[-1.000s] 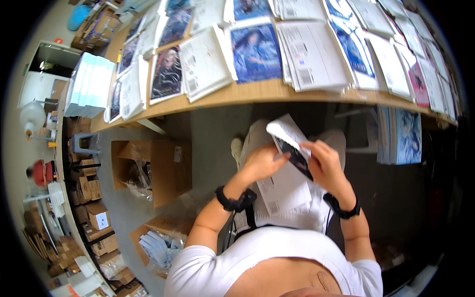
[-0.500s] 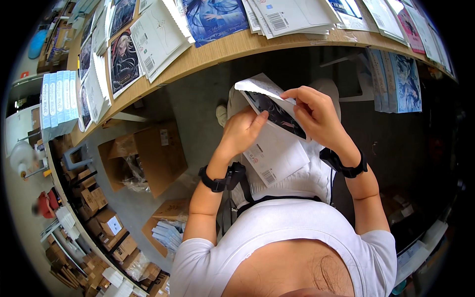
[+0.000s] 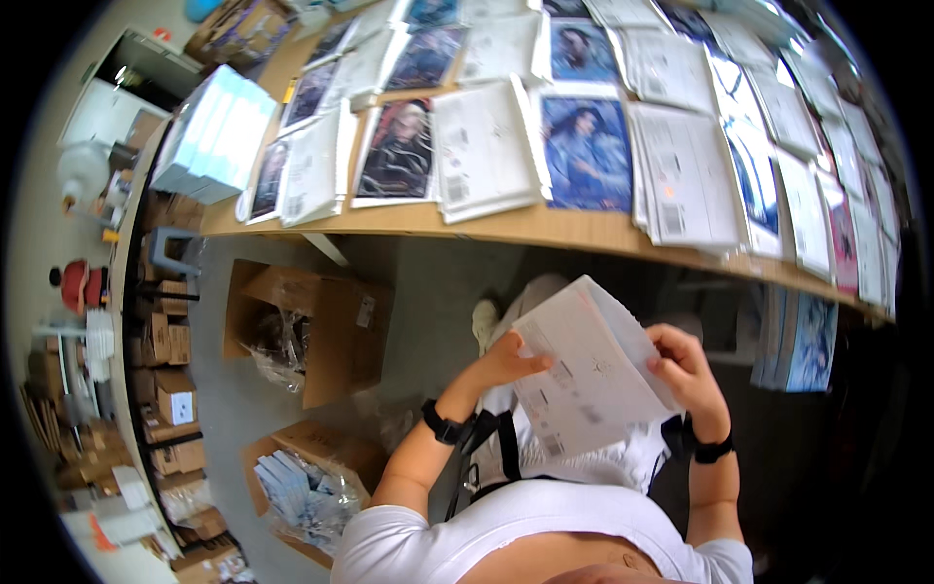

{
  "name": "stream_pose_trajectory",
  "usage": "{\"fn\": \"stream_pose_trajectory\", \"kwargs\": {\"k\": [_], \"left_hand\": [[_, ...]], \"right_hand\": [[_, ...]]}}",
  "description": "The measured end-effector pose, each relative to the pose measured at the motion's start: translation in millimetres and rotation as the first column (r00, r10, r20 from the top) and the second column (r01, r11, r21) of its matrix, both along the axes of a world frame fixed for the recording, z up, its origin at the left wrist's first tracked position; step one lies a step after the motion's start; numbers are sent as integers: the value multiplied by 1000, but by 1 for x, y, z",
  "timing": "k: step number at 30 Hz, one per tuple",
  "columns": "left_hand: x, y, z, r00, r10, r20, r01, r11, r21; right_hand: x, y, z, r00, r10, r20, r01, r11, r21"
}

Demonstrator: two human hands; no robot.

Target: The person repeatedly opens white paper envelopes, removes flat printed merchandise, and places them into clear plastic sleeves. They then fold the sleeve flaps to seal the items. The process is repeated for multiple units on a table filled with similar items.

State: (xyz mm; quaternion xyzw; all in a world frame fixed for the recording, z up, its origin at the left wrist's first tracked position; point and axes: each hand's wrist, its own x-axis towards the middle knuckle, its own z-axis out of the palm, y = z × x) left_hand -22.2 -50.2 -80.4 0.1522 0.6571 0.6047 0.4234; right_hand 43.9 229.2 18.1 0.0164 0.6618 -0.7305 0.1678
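Over my lap I hold a white envelope (image 3: 574,375) with small printed marks, its plain side up and tilted. It may be more than one layer thick. My left hand (image 3: 508,360) grips its left edge, thumb lying on top. At the right edge, beside the lifted flap (image 3: 623,336), my right hand (image 3: 689,375) pinches the paper between thumb and bent fingers. The dark picture face is hidden now. On the table nearest to me lie a blue picture card (image 3: 587,151) and a stack of white envelopes (image 3: 486,151).
The wooden table (image 3: 574,226) carries rows of envelopes and picture cards. Blue-white boxes (image 3: 216,131) stand at its left end, others (image 3: 808,341) below its right edge. An open carton (image 3: 345,331) and another with blue packs (image 3: 311,487) sit on the floor at left.
My view has tilted up, showing more of the table. The envelope has been turned, so its dark picture no longer shows. Both hands still hold it, my right one at the right edge.
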Motion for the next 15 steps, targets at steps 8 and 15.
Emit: {"fn": "stream_pose_trajectory", "kwargs": {"k": [8,15], "left_hand": [[18,-25,-8,924,371,96,-382,886,262],[23,-55,-14,897,434,83,-436,841,321]], "right_hand": [[-3,-31,-30,957,45,285,11,982,-190],[-11,-69,-6,933,353,68,-333,779,531]]}}
